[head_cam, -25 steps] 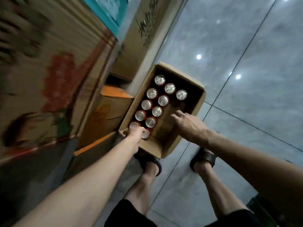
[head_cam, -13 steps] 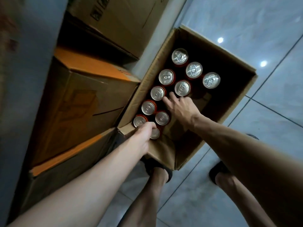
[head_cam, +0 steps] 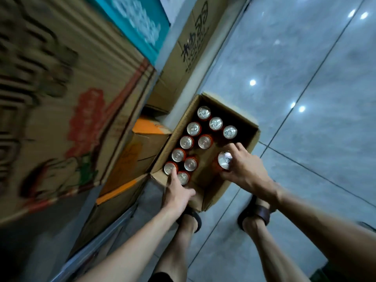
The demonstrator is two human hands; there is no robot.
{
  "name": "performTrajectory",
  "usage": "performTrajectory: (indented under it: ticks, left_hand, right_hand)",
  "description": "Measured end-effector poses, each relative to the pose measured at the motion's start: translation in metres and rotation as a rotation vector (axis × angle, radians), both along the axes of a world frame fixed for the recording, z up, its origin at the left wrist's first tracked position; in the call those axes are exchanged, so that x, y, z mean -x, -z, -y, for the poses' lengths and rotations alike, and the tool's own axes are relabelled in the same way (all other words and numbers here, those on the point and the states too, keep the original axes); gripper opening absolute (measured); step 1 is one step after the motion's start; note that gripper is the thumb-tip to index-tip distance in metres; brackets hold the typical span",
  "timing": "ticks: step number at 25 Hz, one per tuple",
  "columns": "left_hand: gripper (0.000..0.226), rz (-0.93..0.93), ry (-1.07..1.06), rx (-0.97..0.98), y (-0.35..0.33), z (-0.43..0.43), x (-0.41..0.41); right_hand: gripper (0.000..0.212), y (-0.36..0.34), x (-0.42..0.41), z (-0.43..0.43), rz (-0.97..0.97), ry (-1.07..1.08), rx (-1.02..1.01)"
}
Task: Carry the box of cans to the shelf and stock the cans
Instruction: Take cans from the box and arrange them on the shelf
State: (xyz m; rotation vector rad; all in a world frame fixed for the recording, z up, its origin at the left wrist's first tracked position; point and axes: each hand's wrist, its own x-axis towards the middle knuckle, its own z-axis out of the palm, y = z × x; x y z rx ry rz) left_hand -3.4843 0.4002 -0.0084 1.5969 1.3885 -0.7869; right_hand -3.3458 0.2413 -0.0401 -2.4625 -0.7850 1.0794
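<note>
Blur smears the cartons (head_cam: pixel 61 98) at left, so their print is unreadable. The box (head_cam: pixel 251 143) sits open on the grey tiled floor (head_cam: pixel 305 58) beside them, with ten cans (head_cam: pixel 186 142) upright along its left side and far end. The right hand (head_cam: pixel 248 171) curls round another can (head_cam: pixel 224 159) by the box's right wall, hiding its body. The left hand (head_cam: pixel 177 193) lies over the near left corner, fingers reaching in; whether it grips cannot be told. Sandalled feet (head_cam: pixel 256 214) stand just behind.

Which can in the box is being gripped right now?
The can gripped by the right hand, alone at the box's right side; the others stand clustered leftward.
</note>
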Motion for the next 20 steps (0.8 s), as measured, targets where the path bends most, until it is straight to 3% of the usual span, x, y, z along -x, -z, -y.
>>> performTrajectory:
  ticks: [3,7,13,16,20]
  left_hand:
    - [0.092,0.211,0.198,0.045,-0.087,0.007,-0.023]
    - [0.091,0.474,0.371,0.063,-0.230,0.013,-0.067]
    - [0.085,0.644,0.241,0.112,-0.445,-0.005,-0.094]
    - [0.074,0.717,0.141,0.251,-0.531,-0.020,-0.087]
    - [0.060,0.812,0.086,0.471,-0.624,-0.045,-0.058]
  right_hand:
    - [0.059,-0.103,-0.028,0.008,-0.186,0.351,-0.156]
    - [0.044,-0.256,-0.059,-0.003,-0.393,0.488,-0.401]
    - [0.048,-0.467,-0.089,-0.027,-0.352,0.472,-0.569]
    - [0.069,-0.552,-0.090,-0.040,-0.348,0.391,-0.592]
    - [0.063,-0.653,-0.077,-0.057,-0.432,0.218,-0.622]
